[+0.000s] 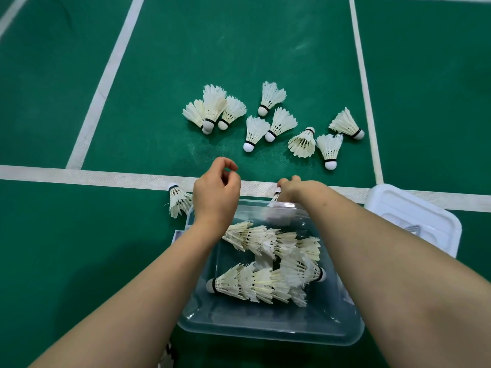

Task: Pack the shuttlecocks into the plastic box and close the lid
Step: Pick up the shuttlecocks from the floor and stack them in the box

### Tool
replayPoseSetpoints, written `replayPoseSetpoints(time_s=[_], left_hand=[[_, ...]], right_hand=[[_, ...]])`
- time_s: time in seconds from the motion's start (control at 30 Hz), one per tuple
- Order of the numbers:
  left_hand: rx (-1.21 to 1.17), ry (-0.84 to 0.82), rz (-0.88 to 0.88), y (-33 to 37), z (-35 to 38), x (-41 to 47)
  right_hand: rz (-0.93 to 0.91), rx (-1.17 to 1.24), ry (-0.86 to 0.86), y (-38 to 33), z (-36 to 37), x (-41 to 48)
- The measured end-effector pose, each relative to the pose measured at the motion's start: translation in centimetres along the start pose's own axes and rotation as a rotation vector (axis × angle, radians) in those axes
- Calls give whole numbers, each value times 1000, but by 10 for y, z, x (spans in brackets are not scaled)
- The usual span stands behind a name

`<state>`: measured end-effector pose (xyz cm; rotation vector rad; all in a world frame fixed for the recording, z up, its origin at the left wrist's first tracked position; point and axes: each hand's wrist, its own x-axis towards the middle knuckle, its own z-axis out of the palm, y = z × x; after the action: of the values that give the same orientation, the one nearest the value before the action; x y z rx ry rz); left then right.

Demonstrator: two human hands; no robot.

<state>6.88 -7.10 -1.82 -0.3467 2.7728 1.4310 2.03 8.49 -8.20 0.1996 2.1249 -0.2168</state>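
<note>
Green court floor [239,49], white lines [106,83], scattered shuttlecocks [254,130]

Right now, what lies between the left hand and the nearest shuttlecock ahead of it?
Between left hand and shuttlecock, only bare green floor, per head view.
</note>
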Motion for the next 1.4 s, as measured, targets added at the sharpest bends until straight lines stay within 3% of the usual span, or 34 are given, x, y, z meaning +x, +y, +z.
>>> replayPoseSetpoints(time_s=[0.33, 0.67, 0.9, 1.07, 1.4], left_hand=[[20, 19, -44, -1, 2, 0], [-49, -17, -81, 4, -2, -3], [-394, -175, -158, 37, -4, -9], [-708, -377, -343, 69, -7, -31], [-618, -478, -433, 70, -27, -65]], right_hand=[[-212, 316, 272, -3, 2, -15], [-301, 542, 595, 9, -18, -41], [-398, 712, 785, 13, -38, -93], [-422, 767, 829, 4, -20, -130], [-437, 748, 688, 31, 26, -169]])
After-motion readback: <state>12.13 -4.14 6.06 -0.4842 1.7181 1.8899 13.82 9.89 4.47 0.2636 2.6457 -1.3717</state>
